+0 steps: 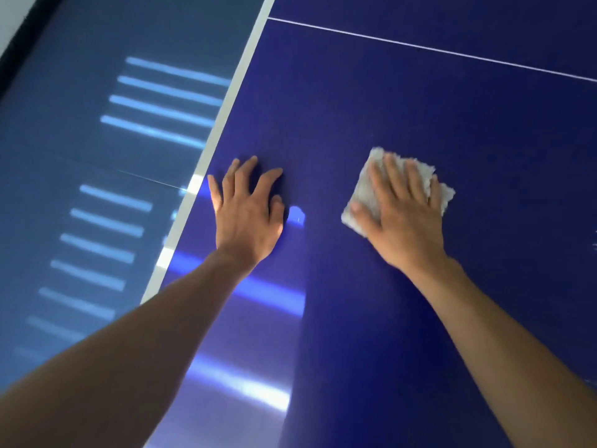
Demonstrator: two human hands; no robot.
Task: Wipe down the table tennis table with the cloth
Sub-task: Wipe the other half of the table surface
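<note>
The dark blue table tennis table [387,108] fills the right and middle of the head view. A folded off-white cloth [363,192] lies flat on it. My right hand [403,215] presses down on the cloth with straight, spread fingers, covering most of it. My left hand [248,208] rests flat on the bare blue surface to the left of the cloth, fingers spread, a short way inside the table's white edge line [226,108].
A thin white centre line [420,46] crosses the table at the top right. Left of the table's edge lies a grey-blue floor [80,124] with bright stripes of light. Faint white marks show at the far right [593,244].
</note>
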